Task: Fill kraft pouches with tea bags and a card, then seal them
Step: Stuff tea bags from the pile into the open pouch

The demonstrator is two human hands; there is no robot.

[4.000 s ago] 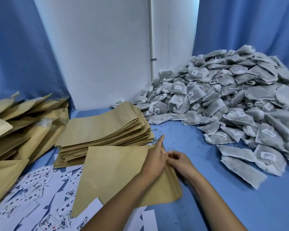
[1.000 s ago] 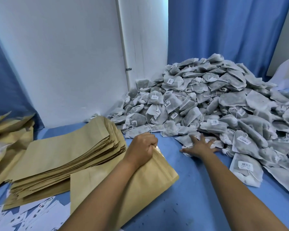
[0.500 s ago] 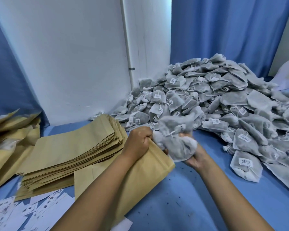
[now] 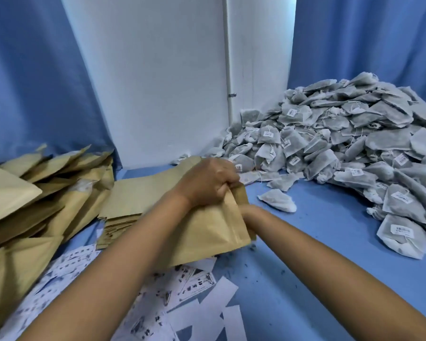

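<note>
blue curtains (image 4: 32,77) hang on both sides of a white wall panel (image 4: 155,80) behind a blue table (image 4: 330,286). at the centre, the left hand (image 4: 208,184) is closed over the upper edge of a kraft pouch (image 4: 207,232), holding its mouth up off the table. the right hand (image 4: 246,211) is pushed into that mouth and mostly hidden, so i cannot tell whether it is wide or closed, or what it holds. a large heap of grey tea bags (image 4: 349,148) fills the right side. flat empty pouches (image 4: 138,200) are stacked behind the left forearm, bulging filled pouches (image 4: 27,207) are heaped at far left, and printed cards (image 4: 177,291) lie scattered near the front edge.
</note>
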